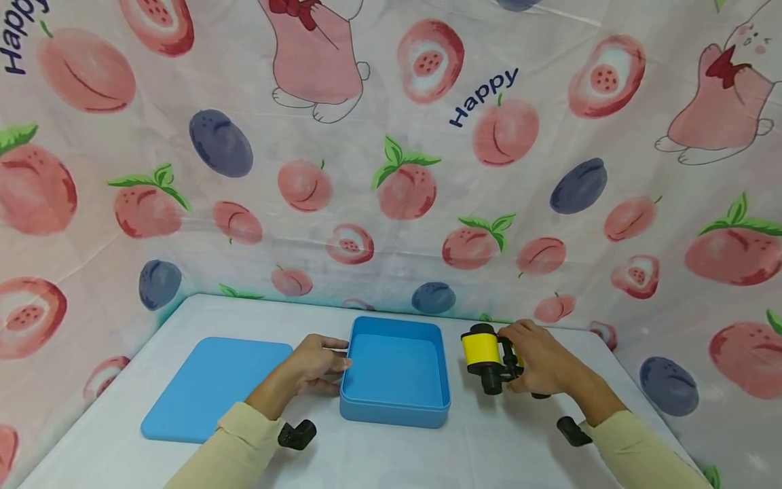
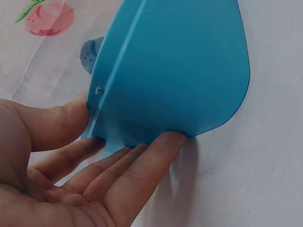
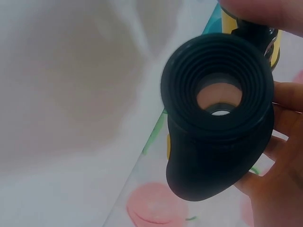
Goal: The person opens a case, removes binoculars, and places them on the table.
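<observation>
A blue rectangular box [image 1: 397, 415] sits uncovered on the white table, its inside bare. At its left wall my left hand [image 1: 314, 363] grips the side; in the left wrist view the thumb meets the rim and the fingers [image 2: 147, 175] lie along the outer wall. To the right of the box, my right hand [image 1: 540, 356] holds black and yellow binoculars [image 1: 481, 348], tilted just above or at the table; which one I cannot tell. In the right wrist view a black eyecup [image 3: 213, 161] faces the camera, with fingers behind it.
A flat blue lid [image 1: 214, 387] lies on the table to the left of the box, partly behind the left forearm. A fruit-patterned cloth [image 1: 366, 170] hangs behind and along the sides of the white table [image 1: 489, 448].
</observation>
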`<state>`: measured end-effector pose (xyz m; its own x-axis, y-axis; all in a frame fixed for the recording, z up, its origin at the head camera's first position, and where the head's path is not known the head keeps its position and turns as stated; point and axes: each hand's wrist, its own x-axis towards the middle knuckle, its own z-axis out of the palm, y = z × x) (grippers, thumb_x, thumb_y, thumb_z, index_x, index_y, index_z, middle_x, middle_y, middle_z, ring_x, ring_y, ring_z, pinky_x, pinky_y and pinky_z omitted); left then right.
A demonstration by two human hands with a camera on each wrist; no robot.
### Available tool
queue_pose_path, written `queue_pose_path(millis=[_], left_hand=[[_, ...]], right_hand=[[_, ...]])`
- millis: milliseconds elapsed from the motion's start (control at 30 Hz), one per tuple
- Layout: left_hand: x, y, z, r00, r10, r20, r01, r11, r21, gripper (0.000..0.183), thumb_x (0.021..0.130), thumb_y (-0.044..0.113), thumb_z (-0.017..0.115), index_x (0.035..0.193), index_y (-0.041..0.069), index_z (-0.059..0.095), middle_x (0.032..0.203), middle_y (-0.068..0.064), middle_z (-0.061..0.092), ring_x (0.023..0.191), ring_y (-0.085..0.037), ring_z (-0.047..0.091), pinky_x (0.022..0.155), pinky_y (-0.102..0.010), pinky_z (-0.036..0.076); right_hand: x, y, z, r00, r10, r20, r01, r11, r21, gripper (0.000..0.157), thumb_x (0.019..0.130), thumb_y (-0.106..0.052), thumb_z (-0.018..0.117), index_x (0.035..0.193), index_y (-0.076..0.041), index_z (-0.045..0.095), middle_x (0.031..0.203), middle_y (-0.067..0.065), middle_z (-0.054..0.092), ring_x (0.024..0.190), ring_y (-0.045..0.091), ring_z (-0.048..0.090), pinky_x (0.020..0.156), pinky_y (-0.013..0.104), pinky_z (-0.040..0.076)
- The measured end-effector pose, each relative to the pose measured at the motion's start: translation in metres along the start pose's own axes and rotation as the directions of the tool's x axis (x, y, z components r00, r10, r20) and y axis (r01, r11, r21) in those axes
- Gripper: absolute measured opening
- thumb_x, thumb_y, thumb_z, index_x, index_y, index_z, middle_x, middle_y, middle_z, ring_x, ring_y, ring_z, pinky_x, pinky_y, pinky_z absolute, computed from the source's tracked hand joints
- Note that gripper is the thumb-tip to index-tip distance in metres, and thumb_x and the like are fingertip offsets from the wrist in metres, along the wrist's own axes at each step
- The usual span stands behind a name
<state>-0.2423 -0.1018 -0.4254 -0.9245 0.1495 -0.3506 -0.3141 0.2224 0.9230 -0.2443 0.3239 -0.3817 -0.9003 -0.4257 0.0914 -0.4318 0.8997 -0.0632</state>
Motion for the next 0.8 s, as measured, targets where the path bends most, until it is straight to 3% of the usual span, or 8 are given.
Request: queue_pose_path(millis=[800], left_hand=[[-0.0017, 0.0024, 0.0005, 1.0, -0.004, 0.003, 0.004, 1.0, -0.003, 0.052, 0.098, 0.006, 0.069, 0.147, -0.003, 0.054, 0.138, -0.027, 0.065, 0.109, -0.032, 0.072, 0.081, -0.054, 0.064]], right_hand=[[-0.0022, 0.002, 0.0029, 1.0, 0.006, -0.005, -0.006, 1.0, 0.016, 0.089, 0.059, -0.036, 0.092, 0.136, -0.003, 0.06, 0.137, 0.015, 0.064, 0.126, 0.036, 0.052, 0.108, 0.068, 0.046]])
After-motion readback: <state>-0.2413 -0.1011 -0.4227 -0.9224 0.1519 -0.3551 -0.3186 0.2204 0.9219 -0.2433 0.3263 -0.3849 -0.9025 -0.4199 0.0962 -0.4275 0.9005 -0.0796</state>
